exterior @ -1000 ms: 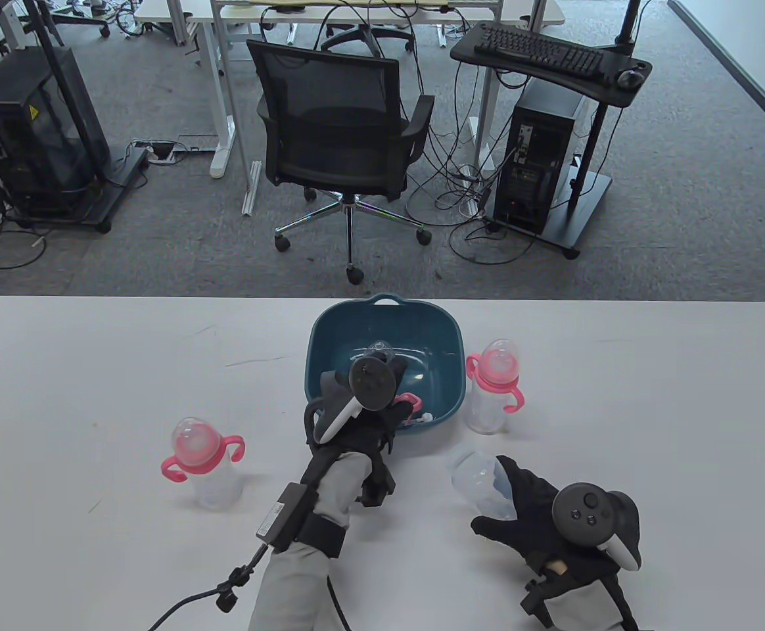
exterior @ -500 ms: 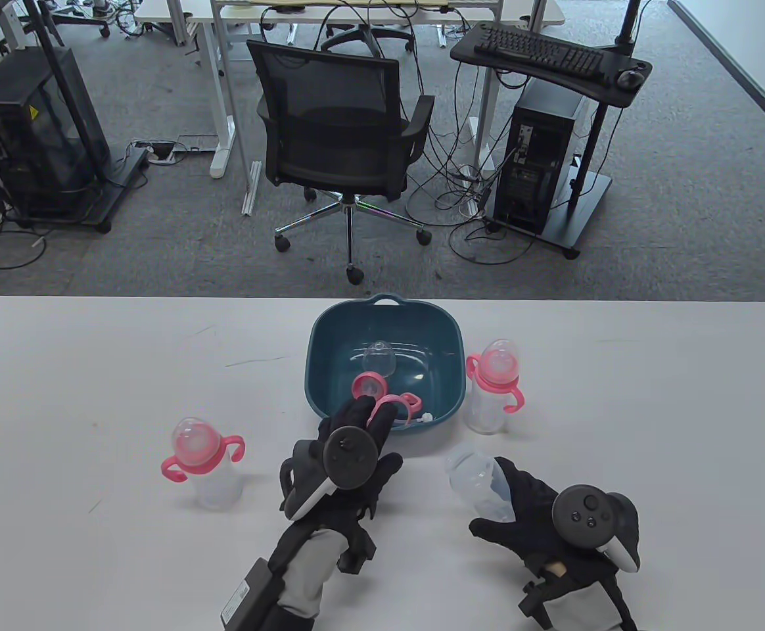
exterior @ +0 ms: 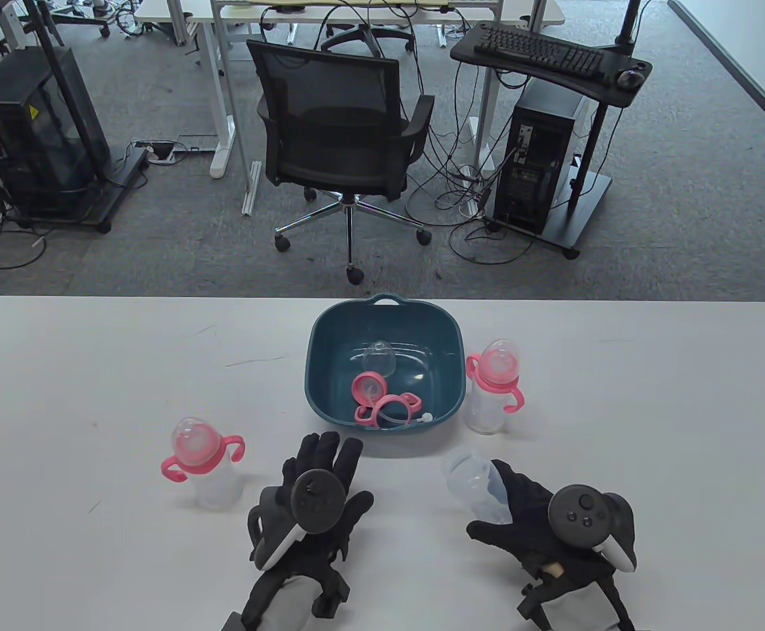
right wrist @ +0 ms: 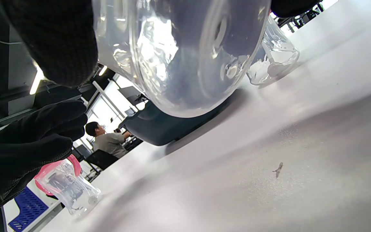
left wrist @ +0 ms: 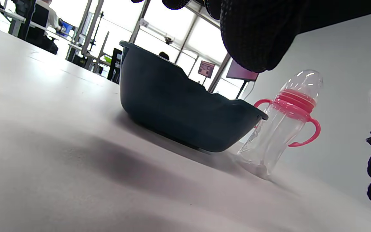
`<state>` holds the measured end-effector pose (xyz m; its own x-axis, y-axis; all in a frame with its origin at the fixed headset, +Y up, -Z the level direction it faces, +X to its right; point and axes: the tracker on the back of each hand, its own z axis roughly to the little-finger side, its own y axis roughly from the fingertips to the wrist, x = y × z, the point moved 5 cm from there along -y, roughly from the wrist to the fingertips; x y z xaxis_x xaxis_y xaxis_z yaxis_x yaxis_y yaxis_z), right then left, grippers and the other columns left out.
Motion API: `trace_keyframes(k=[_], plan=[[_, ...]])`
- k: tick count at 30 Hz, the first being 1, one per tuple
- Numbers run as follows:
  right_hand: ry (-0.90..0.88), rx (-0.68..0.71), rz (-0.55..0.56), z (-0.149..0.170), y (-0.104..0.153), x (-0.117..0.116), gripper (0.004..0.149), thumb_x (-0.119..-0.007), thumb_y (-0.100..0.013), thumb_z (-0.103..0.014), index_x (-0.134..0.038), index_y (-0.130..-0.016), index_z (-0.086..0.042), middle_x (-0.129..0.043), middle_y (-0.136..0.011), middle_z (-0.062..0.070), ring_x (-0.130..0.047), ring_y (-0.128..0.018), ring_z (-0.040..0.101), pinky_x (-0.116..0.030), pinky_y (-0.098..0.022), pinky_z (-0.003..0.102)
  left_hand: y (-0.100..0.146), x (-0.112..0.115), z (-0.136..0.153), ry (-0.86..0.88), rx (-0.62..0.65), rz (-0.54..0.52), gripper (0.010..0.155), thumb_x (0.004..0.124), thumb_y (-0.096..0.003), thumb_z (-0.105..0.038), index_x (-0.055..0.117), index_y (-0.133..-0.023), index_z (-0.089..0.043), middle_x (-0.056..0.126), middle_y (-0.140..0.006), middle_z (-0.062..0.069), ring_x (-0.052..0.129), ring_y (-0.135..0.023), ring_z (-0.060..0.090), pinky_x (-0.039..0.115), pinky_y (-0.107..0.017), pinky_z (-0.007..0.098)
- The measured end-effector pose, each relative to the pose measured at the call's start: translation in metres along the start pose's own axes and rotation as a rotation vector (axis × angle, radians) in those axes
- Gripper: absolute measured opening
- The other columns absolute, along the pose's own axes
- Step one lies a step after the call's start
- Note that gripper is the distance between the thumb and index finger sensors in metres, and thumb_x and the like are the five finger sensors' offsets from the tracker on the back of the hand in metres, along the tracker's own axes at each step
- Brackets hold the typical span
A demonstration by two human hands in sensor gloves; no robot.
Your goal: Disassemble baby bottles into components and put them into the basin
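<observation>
The teal basin (exterior: 317,342) holds a clear cap (exterior: 380,358), a pink collar (exterior: 367,386) and a pink handle ring (exterior: 392,407). My left hand (exterior: 330,460) hovers empty just in front of it, fingers straight; its fingertips (left wrist: 253,38) hang over the basin (left wrist: 179,119) in the left wrist view. My right hand (exterior: 497,503) grips a bare clear bottle body (exterior: 469,482), tilted above the table; it fills the top of the right wrist view (right wrist: 179,54). Two assembled bottles with pink handles stand on the table: one left (exterior: 202,470), one right of the basin (exterior: 493,388).
The white table (exterior: 619,407) runs wide on both sides of the basin. Past its far edge stand an office chair (exterior: 336,131), a keyboard stand (exterior: 547,56) and computer towers on carpet.
My left hand has drawn back out of the basin toward the near edge, leaving the pink collar and handle ring inside. The right hand with the bottle body has barely shifted.
</observation>
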<state>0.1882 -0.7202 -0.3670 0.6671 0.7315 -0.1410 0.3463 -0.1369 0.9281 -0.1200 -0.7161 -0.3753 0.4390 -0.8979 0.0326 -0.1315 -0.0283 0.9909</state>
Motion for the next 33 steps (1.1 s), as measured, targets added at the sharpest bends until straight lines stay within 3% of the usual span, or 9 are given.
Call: trace_keyframes(k=[7, 17, 20, 29, 33], plan=[[0.034, -0.035, 0.006, 0.004, 0.0, 0.0, 0.091, -0.089, -0.046, -0.05, -0.04, -0.111, -0.008, -0.062, -0.103, 0.02, -0.066, -0.09, 0.048, -0.049, -0.065, 0.07, 0.006, 0.009, 0.013, -0.004, -0.014, 0.02, 0.077, 0.08, -0.047, -0.047, 0.035, -0.109, -0.04, 0.021, -0.116, -0.003, 0.021, -0.116, 0.032, 0.022, -0.08, 0.057], [0.08, -0.058, 0.153, -0.017, -0.001, 0.018, 0.09, -0.089, -0.046, -0.053, -0.041, -0.113, -0.018, -0.044, -0.109, 0.02, -0.053, -0.096, 0.048, -0.043, -0.067, 0.071, 0.006, 0.008, 0.024, 0.021, -0.042, 0.034, 0.077, 0.08, -0.0472, -0.046, 0.034, -0.109, -0.041, 0.019, -0.116, -0.004, 0.018, -0.117, 0.031, 0.02, -0.08, 0.057], [0.097, -0.054, 0.19, -0.029, -0.007, 0.024, 0.089, -0.088, -0.046, -0.052, -0.04, -0.113, -0.017, -0.048, -0.106, 0.017, -0.055, -0.094, 0.046, -0.043, -0.068, 0.07, 0.005, 0.007, 0.026, 0.029, -0.044, 0.036, 0.077, 0.08, -0.0472, -0.046, 0.034, -0.109, -0.041, 0.019, -0.116, -0.004, 0.018, -0.117, 0.031, 0.019, -0.08, 0.057], [0.098, -0.062, 0.208, -0.082, -0.065, 0.032, 0.09, -0.087, -0.049, -0.049, -0.036, -0.112, -0.008, -0.058, -0.104, 0.021, -0.062, -0.09, 0.05, -0.048, -0.065, 0.069, 0.004, 0.008, 0.031, 0.046, -0.06, 0.05, 0.077, 0.08, -0.0473, -0.046, 0.034, -0.109, -0.04, 0.019, -0.116, -0.004, 0.018, -0.117, 0.031, 0.019, -0.08, 0.057], [0.188, -0.075, 0.194, -0.1, -0.097, 0.029, 0.089, -0.087, -0.049, -0.049, -0.04, -0.112, -0.008, -0.062, -0.106, 0.019, -0.053, -0.094, 0.049, -0.042, -0.067, 0.07, 0.004, 0.007, 0.032, 0.055, -0.062, 0.049, 0.077, 0.08, -0.0472, -0.046, 0.034, -0.109, -0.041, 0.019, -0.116, -0.004, 0.017, -0.117, 0.031, 0.019, -0.08, 0.057]])
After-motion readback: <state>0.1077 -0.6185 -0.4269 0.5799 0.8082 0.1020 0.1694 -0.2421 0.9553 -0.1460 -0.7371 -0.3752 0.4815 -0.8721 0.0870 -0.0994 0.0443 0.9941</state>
